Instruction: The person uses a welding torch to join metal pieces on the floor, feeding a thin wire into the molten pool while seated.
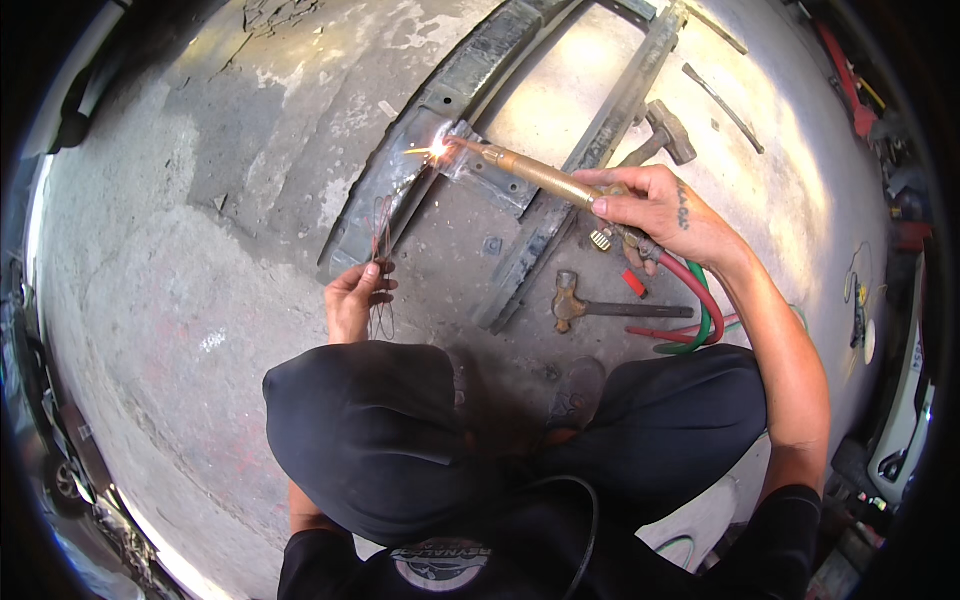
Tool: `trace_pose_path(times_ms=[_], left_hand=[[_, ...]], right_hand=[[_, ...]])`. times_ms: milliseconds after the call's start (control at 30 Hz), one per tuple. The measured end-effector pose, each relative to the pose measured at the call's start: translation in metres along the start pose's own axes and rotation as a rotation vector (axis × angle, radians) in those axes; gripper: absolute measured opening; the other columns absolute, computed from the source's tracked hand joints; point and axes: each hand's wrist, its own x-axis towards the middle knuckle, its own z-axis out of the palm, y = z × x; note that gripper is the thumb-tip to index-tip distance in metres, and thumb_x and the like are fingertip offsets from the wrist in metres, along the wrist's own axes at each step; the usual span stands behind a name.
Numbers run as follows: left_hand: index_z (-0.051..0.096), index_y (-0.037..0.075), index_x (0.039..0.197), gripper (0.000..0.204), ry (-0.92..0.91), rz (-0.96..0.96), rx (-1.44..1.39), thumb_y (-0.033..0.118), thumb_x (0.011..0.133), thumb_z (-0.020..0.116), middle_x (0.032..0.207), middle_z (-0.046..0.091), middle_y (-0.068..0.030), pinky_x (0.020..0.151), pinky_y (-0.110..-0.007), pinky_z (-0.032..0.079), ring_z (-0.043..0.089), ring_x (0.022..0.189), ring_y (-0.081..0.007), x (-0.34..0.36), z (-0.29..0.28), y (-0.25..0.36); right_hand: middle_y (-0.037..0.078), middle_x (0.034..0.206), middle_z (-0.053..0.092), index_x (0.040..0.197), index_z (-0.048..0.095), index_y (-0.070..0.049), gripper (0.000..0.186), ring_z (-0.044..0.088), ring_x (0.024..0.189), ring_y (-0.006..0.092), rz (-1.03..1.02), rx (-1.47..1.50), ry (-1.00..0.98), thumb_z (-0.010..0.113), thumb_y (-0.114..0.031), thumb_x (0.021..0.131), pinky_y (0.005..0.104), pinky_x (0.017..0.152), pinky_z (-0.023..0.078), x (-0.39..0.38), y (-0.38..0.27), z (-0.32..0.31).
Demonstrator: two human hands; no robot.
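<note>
My right hand [655, 210] is wrapped round a brass gas torch [540, 176], with a red hose [700, 290] and a green hose [708, 325] trailing from its rear end. The torch tip points left at a bright flame [438, 150] with sparks, on a grey metal frame [400, 170] where a short crosspiece [490, 178] joins its curved rail. My left hand [358, 295] pinches a looped bundle of thin wire [382, 235] beside the near end of that rail. The glare hides the heated spot itself.
A ball-peen hammer [620, 309] lies right of the frame's near end, below a red lighter-sized piece [635, 283]. A sledgehammer head [670, 135] rests against the straight rail [610, 130]. A metal bar [722, 105] lies farther right. My knees [365, 400] are bent close by.
</note>
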Motion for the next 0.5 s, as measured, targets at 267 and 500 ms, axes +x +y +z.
trace_pose_path(times_ms=[267,500], left_hand=[[0.071,-0.006,0.118,0.033,-0.003,0.003,0.001,0.023,0.104,0.065,0.111,0.075,-0.0153,0.074,-0.036,0.059,0.073,0.087,-0.0231,0.0007,0.0004,-0.0011],[0.071,-0.006,0.117,0.033,0.006,0.006,0.006,0.023,0.104,0.065,0.11,0.075,-0.0152,0.073,-0.035,0.059,0.073,0.087,-0.0229,0.0004,0.0013,-0.0006]], right_hand=[[0.005,0.068,0.064,0.143,0.058,0.004,0.055,0.061,0.049,0.0118,0.017,0.019,-0.02,0.066,-0.028,0.1,0.0285,0.047,0.047,0.0,0.0017,-0.0013],[0.005,0.068,0.063,0.143,0.058,0.004,0.054,0.061,0.049,0.0116,0.01,0.025,-0.028,0.066,-0.027,0.1,0.0284,0.046,0.048,0.001,0.0038,-0.0021]])
